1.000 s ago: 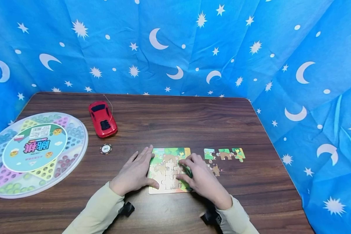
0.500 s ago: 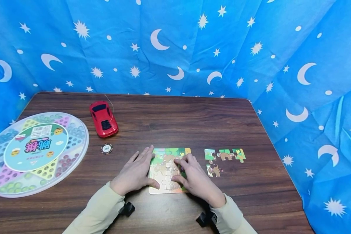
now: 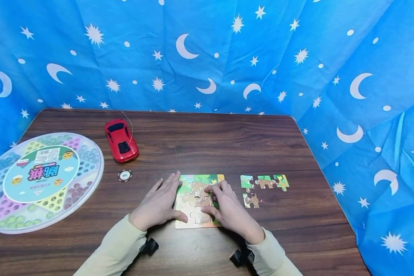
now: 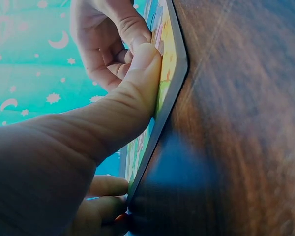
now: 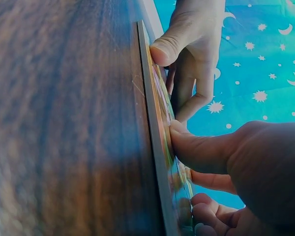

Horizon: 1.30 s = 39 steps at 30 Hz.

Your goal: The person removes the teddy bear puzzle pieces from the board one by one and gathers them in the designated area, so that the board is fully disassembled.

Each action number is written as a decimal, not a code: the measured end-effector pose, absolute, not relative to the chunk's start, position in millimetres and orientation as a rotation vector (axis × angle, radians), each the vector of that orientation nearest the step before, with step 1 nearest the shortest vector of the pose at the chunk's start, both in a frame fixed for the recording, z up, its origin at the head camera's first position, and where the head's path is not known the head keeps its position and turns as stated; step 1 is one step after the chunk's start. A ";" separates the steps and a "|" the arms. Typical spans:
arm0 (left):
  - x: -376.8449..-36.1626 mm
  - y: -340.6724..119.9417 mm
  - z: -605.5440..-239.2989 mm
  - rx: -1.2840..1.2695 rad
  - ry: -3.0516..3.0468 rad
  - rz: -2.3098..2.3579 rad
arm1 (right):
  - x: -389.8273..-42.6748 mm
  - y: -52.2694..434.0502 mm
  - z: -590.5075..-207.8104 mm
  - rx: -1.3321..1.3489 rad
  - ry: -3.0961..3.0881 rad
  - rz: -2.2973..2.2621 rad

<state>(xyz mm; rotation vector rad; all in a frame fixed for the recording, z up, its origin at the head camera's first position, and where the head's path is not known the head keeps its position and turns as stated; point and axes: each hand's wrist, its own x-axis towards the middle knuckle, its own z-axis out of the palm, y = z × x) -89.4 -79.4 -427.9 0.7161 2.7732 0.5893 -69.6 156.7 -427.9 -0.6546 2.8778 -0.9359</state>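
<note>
A small jigsaw board (image 3: 201, 179) lies on the brown table (image 3: 227, 142) near its front edge, most of its pieces fitted. My left hand (image 3: 162, 201) rests flat along the board's left side, fingers straight, its thumb (image 4: 137, 69) pressing the board's near corner (image 4: 174, 64). My right hand (image 3: 219, 201) lies over the board's right half, bent fingertips and thumb (image 5: 196, 147) pressing on the fitted pieces. Whether a piece is under its fingers is hidden. Three loose pieces (image 3: 265, 181) lie in a row to the right, with one more piece (image 3: 251, 200) below them.
A red toy car (image 3: 120, 140) and a dark round chip (image 3: 125, 175) sit left of the board. A round lidded marble game tray (image 3: 41, 180) fills the table's left end. Blue star-and-moon cloth (image 3: 207, 57) hangs behind and to the right.
My right hand has slid left across the board, uncovering the single loose piece beside it. The left hand has stayed put.
</note>
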 end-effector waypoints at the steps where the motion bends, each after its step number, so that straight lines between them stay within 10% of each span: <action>1: -89.5 -79.5 -428.0 0.717 2.774 0.591 | -69.6 156.6 -428.0 -0.650 2.878 -0.936; 39: -89.0 -78.7 -427.9 0.694 2.765 0.603 | -73.7 193.7 -399.5 -0.612 2.781 -1.688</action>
